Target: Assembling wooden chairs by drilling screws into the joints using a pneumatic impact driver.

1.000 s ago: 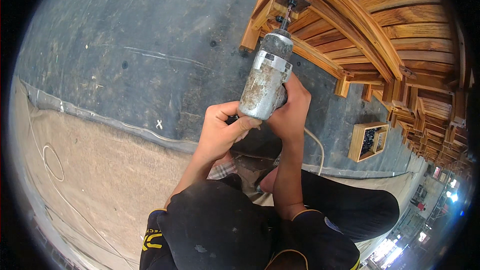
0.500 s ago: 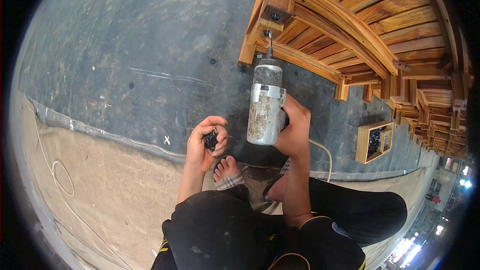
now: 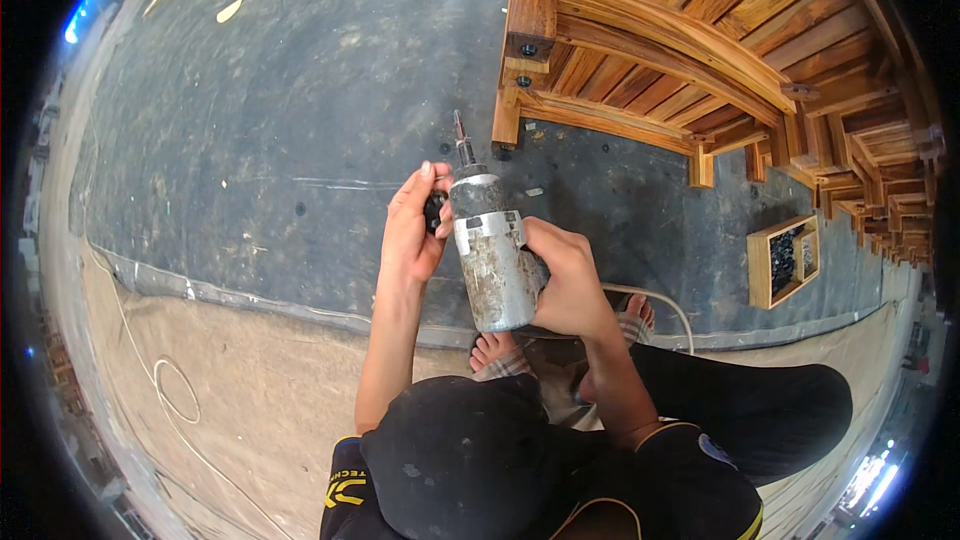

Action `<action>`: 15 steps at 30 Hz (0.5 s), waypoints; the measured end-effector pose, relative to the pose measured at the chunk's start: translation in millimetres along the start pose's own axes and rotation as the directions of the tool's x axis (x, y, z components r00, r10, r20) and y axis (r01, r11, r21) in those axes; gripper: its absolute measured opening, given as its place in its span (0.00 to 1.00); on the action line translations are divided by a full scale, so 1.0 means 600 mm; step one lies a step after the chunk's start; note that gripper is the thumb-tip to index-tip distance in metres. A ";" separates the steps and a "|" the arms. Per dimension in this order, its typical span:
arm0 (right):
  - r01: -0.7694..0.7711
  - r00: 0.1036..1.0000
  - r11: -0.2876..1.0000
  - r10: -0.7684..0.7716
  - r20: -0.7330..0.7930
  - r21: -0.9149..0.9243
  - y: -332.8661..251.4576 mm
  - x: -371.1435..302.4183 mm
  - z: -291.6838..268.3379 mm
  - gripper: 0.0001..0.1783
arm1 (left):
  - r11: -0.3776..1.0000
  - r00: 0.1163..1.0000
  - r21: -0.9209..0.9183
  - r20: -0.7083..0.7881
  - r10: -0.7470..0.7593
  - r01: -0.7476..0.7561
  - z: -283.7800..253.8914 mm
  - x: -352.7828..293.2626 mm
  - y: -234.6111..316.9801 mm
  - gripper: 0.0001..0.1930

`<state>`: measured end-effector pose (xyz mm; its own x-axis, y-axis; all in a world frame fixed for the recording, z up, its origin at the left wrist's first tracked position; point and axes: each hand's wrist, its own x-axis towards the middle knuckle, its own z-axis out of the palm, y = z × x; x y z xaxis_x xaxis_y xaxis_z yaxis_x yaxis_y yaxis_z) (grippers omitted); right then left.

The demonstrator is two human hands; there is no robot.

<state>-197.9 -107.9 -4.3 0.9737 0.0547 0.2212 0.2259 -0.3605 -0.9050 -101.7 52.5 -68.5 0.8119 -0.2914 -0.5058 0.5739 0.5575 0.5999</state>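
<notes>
My right hand (image 3: 570, 275) grips a worn silver power screwdriver (image 3: 497, 280), its bit (image 3: 461, 135) pointing away from me over the dark mat. Close to the left side of the driver's nose is my left hand (image 3: 407, 225), fingers curled round small black plastic pieces (image 3: 434, 211); their exact kind is partly hidden by the fingers. To the right of the bit, and apart from it, stands slatted wooden furniture (image 3: 640, 50). Black round fittings (image 3: 528, 50) sit in the ends of its legs.
A wooden box (image 3: 762, 270) with black pieces and small metal parts in two compartments sits on the mat to the right. More wooden furniture (image 3: 880, 190) lines the right side. A pale cable (image 3: 672, 302) curves near my feet; another loops on the brown floor covering (image 3: 270, 380).
The driver's bit has come away from the furniture's leg, and my right hand has swung it left. My left hand has moved up beside the driver's nose, still holding the black pieces.
</notes>
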 end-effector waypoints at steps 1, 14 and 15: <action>-0.009 1.000 1.000 0.009 0.013 -0.008 -0.003 0.001 -0.001 0.26 | 0.999 1.000 -0.046 0.010 -0.004 0.004 0.009 0.006 0.010 0.11; 0.121 0.993 0.986 -0.121 0.006 -0.111 -0.058 0.021 -0.023 0.27 | 0.988 0.965 -0.094 0.243 -0.097 0.123 0.060 -0.022 0.126 0.11; 0.162 0.986 0.980 -0.165 -0.019 -0.117 -0.070 0.027 -0.029 0.27 | 0.977 0.957 -0.113 0.246 -0.151 0.183 0.069 -0.034 0.137 0.10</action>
<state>-192.1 -107.9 43.3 0.9221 0.0957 0.3748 0.3756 -0.4536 -0.8082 -66.8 72.0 16.6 0.7168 -0.5549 -0.4223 0.6973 0.5787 0.4230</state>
